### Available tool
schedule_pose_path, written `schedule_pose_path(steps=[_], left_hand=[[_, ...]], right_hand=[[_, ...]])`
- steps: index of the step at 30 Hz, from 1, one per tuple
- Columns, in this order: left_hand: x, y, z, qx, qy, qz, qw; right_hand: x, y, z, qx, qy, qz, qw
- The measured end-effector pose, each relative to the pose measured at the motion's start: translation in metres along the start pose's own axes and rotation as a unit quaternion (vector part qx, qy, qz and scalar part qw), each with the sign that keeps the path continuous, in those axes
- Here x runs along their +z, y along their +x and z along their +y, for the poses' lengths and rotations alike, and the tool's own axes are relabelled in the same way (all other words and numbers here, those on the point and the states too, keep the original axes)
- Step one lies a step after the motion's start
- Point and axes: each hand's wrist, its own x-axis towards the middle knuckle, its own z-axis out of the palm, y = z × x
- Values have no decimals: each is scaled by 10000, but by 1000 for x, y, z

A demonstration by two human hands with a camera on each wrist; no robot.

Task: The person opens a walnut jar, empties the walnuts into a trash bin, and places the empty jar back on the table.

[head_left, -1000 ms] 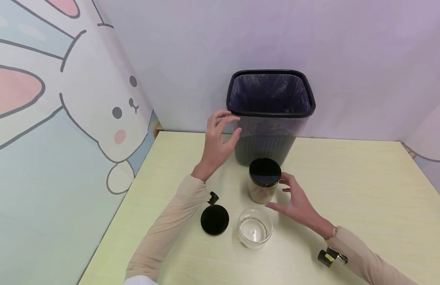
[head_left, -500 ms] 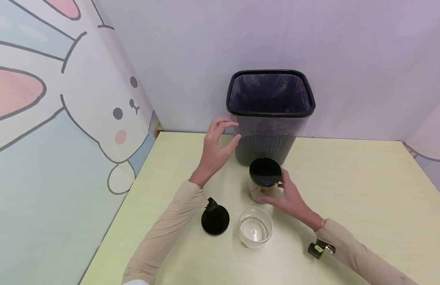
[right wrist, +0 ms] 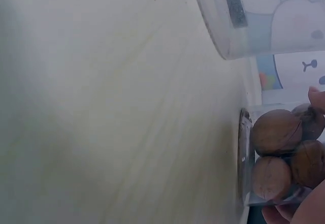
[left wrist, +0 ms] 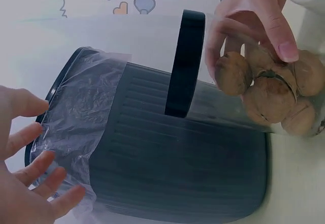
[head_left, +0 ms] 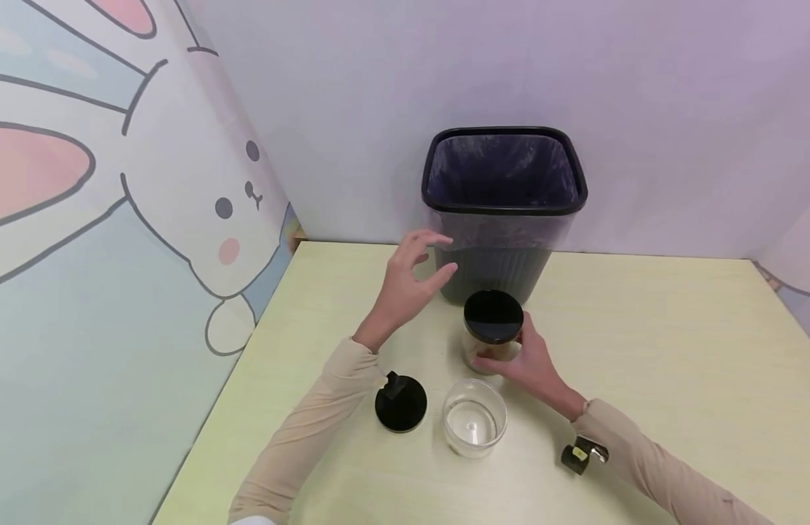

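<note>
A clear jar [head_left: 471, 348] with a black lid [head_left: 493, 316] stands upright on the table in front of the bin. Several walnuts [left wrist: 269, 100] show through its wall in the left wrist view. My right hand [head_left: 534, 370] grips the lower part of this jar from the right, thumb across the near side. Up and to the left of the lid, my left hand [head_left: 407, 286] hovers with fingers spread and holds nothing. Nearer to me is an open clear jar [head_left: 473, 423], with a loose black lid [head_left: 402, 405] lying flat on its left.
A dark bin [head_left: 503, 270] lined with a clear bag stands just behind the lidded jar, against the wall. A rabbit is painted on the left wall [head_left: 175, 175]. Dark wrist mounts [head_left: 575, 456] hang below the sleeves.
My right hand has moved in from the right and taken hold of the lidded jar. My left hand has come down slightly. The jars and the loose lid stay in place.
</note>
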Motion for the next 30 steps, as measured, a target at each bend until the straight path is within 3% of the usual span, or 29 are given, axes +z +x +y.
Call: schedule_pose_path(steps=[7,16,30], left_hand=[[-2,-4,28,-217,-13,-260,9994],[7,-11,-5,-194,98,-519,9984],[13,-26,-3,-118,84,-1084,9940]], right_hand=[[0,1,27,48,-171,254,9995],[-6,2,25,-364,-339,293,9983],[-25,5,11,-792,-741,465,9930]])
